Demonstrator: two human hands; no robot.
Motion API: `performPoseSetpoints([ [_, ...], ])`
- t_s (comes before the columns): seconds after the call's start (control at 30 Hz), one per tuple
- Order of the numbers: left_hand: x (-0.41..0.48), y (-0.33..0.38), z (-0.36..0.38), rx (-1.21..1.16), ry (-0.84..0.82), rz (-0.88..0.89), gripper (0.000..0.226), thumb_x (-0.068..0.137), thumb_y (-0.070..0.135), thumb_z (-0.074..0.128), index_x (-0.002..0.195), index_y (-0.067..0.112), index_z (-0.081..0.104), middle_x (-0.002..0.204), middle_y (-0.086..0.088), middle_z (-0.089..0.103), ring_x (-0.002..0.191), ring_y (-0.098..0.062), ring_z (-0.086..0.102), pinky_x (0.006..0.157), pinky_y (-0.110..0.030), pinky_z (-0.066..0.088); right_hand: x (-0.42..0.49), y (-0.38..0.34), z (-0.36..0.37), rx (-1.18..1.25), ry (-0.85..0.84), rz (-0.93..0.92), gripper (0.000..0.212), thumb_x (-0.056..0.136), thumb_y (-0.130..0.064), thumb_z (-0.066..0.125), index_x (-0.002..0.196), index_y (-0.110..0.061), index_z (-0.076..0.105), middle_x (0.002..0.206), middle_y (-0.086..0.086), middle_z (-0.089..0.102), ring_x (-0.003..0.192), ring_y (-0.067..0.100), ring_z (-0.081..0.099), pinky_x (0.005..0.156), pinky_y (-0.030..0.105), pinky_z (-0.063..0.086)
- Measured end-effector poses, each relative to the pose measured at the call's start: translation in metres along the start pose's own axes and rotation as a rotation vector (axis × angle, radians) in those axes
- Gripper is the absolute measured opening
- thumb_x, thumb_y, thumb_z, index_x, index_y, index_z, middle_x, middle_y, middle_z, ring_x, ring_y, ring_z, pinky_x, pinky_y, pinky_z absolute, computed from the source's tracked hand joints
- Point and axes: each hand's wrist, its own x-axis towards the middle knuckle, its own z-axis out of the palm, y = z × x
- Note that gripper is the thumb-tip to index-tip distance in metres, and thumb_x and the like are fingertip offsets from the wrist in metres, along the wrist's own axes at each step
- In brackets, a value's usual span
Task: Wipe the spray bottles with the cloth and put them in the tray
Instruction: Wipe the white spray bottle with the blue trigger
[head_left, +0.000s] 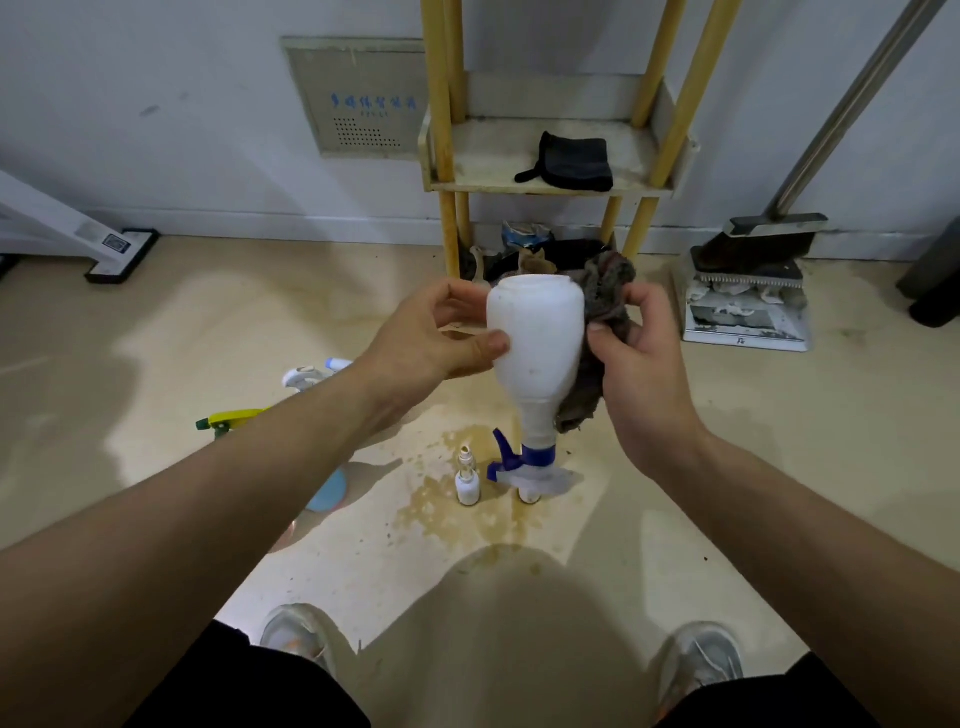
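- Against the wall at the upper middle of the frame, a yellow rack (442, 156) carries a shallow tray (488, 156); a black pad (571, 162) lies in the tray.
- Under the rack sits dark clutter, too dim to name.
- At the right edge of the middle, a white dustpan (748, 332) stands on the floor (779, 467) with a broom head (753, 249) resting in it.
- Left of centre, 2 more sprayers lie on the floor, a white-and-blue one (311, 371) and a yellow-green one (228, 420); the left forearm crosses in front of both and hides most of each; a blue disc (330, 491) shows below that forearm.
- Just below centre, 2 small bottles stand upright on a brown stain (431, 509); the left small bottle (466, 480) is in plain sight; the right small bottle (529, 494) is mostly covered by the held bottle's sprayer head.
- At the centre, the white spray bottle (535, 343) is held in the air upside down, base up and blue sprayer head down; it is well apart from the tray.
- The left hand (431, 338) grips the bottle's body from the left; the thumb presses flat on the near face and the fingers curl round the far side.
- The right hand (644, 364) holds the grey-brown cloth (597, 322) against the bottle's right side; thumb and curled fingers pinch the cloth, which bunches above the hand and hangs below it.
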Motion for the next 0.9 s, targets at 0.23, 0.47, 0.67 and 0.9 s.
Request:
performPoseSetpoints([
  [0.23, -0.002, -0.006, 0.001, -0.046, -0.237, -0.107, 0.07, 0.061, 0.021, 0.094, 0.124, 0.023, 0.063, 0.115, 0.0, 0.073, 0.104, -0.015, 0.071, 0.08, -0.031, 0.06, -0.004, 0.002, 0.002, -0.001, -0.108, -0.002, 0.022, 0.098, -0.006, 0.052, 0.102, -0.028, 0.053, 0.094, 0.001, 0.07, 0.084, 0.017, 0.063, 0.071, 0.037, 0.049],
  [0.47, 0.001, -0.013, 0.015, 0.099, 0.17, -0.005, 0.073, 0.055, 0.032, 0.094, 0.114, 0.02, 0.054, 0.108, 0.007, 0.066, 0.099, -0.012, 0.066, 0.075, -0.03, 0.06, -0.023, -0.007, 0.014, -0.26, -0.196, -0.312, 0.039, 0.095, -0.002, 0.056, 0.096, -0.04, 0.054, 0.095, -0.011, 0.07, 0.088, 0.012, 0.067, 0.071, 0.035, 0.058],
  [0.67, -0.001, -0.008, 0.02, 0.144, 0.086, -0.02, 0.092, 0.04, 0.054, 0.09, 0.119, 0.019, 0.056, 0.112, 0.004, 0.067, 0.103, -0.015, 0.067, 0.081, -0.04, 0.062, -0.001, -0.019, 0.005, -0.19, -0.12, -0.262, 0.03, 0.099, -0.004, 0.054, 0.105, -0.034, 0.057, 0.105, -0.006, 0.071, 0.1, 0.01, 0.068, 0.086, 0.029, 0.055],
  [0.9, 0.004, -0.003, 0.017, 0.071, 0.213, -0.021, 0.085, 0.043, 0.057, 0.084, 0.116, 0.024, 0.054, 0.114, 0.006, 0.064, 0.107, -0.018, 0.066, 0.087, -0.044, 0.06, -0.016, 0.002, 0.011, -0.236, -0.156, -0.226, 0.029, 0.098, -0.006, 0.055, 0.097, -0.034, 0.048, 0.089, -0.01, 0.069, 0.082, 0.006, 0.065, 0.069, 0.019, 0.048],
])
